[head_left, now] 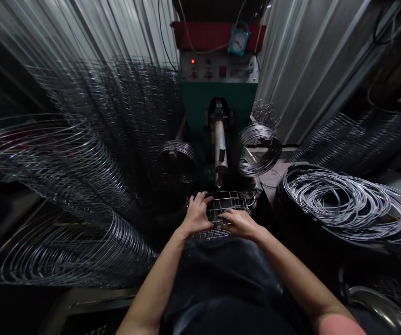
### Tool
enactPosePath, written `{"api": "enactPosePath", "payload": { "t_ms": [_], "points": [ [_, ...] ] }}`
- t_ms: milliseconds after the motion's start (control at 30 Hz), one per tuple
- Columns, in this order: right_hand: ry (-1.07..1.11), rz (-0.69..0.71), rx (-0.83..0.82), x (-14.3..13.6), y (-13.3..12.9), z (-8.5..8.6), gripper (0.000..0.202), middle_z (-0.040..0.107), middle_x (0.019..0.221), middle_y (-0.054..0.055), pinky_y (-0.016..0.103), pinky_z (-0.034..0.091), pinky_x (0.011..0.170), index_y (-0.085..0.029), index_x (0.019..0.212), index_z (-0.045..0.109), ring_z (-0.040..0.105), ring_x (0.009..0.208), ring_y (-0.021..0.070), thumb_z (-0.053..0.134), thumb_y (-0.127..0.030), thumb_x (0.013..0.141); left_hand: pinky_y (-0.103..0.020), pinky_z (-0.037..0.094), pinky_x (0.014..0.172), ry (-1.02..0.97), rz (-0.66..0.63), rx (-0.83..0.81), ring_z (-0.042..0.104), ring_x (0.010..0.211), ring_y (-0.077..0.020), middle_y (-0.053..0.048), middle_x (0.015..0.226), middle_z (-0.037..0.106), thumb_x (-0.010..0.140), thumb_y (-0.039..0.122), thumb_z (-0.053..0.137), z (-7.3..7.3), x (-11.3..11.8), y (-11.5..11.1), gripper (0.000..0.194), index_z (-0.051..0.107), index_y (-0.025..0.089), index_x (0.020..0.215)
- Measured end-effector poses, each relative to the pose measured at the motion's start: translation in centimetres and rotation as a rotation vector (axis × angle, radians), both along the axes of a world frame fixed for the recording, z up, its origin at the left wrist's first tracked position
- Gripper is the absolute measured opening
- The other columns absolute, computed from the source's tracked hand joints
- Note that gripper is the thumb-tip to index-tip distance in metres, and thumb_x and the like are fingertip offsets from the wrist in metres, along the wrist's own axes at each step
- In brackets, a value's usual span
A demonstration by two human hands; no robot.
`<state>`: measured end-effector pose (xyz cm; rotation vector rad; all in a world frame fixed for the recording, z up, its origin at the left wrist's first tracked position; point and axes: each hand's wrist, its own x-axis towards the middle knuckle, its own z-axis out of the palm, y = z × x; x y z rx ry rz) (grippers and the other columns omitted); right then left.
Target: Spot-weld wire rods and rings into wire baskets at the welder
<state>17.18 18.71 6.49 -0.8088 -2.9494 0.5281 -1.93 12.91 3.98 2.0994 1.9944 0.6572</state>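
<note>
glossy black apron [228,284]: worn nearest. silver open-meshed wire grid [231,201]: held just beyond the apron; its left side is clasped by the left hand [197,214], thumb and fingers parted; its near edge is pinched by the right hand [239,223]. box-shaped green machine [196,100]: seen behind.

This is a metal workshop, plainly: a green machine [193,100] with a lit control panel [198,70], stacked wire hoops [98,163], heaped loose rings [308,197], corrugated walls [291,70] around us.
</note>
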Motion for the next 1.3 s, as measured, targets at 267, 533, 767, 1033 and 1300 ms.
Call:
{"api": "enactPosePath", "payload": {
  "t_ms": [267,533,767,1033,1300],
  "points": [
    [-0.011,-0.062,0.022,-0.9,1.1,-0.4,0.020,0.068,0.096,0.005,0.024,0.044,0.071,-0.021,0.103,0.066,0.064,0.086,0.0164,0.057,-0.020,0.085,-0.057,0.017,0.110,-0.023,0.006,-0.028,0.026,0.135,-0.0374,-0.018,0.143,0.035,0.049,0.033,0.079,-0.1,-0.4,1.6,0.089,0.043,0.017,0.129],
    [-0.014,-0.079,0.056,-1.4,2.1,-0.3,0.020,0.068,0.095,0.006,0.024,0.043,0.068,-0.021,0.102,0.067,0.064,0.085,0.0174,0.054,-0.022,0.087,-0.058,0.018,0.110,-0.049,-0.002,-0.029,0.026,0.136,-0.0370,-0.019,0.144,0.033,0.049,0.036,0.080,0.3,-1.2,2.8,0.091,0.041,0.017,0.130],
    [0.010,-0.067,0.057,-2.3,4.1,0.7,0.021,0.067,0.100,0.006,0.025,0.044,0.074,-0.022,0.103,0.067,0.063,0.091,0.0174,0.055,-0.021,0.087,-0.054,0.023,0.109,-0.072,-0.001,-0.010,0.028,0.135,-0.0354,-0.018,0.143,0.035,0.048,0.040,0.082,0.1,-2.4,4.9,0.092,0.044,0.018,0.129],
    [-0.004,-0.152,0.127,-2.2,3.6,0.2,0.024,0.067,0.106,0.004,0.024,0.042,0.070,-0.025,0.109,0.065,0.063,0.091,0.0167,0.050,-0.025,0.090,-0.056,0.022,0.109,-0.070,0.028,-0.025,0.030,0.134,-0.0347,-0.017,0.142,0.036,0.047,0.037,0.082,0.6,-2.2,5.2,0.091,0.045,0.021,0.129],
    [0.157,-0.324,0.107,-3.4,4.8,-0.2,0.022,0.063,0.112,0.005,0.025,0.045,0.072,-0.025,0.105,0.066,0.063,0.089,0.0169,0.052,-0.030,0.088,-0.056,0.025,0.107,-0.060,0.096,-0.038,0.031,0.133,-0.0363,-0.019,0.140,0.038,0.048,0.039,0.081,1.3,-2.7,7.3,0.088,0.047,0.017,0.126]
  ]
}}
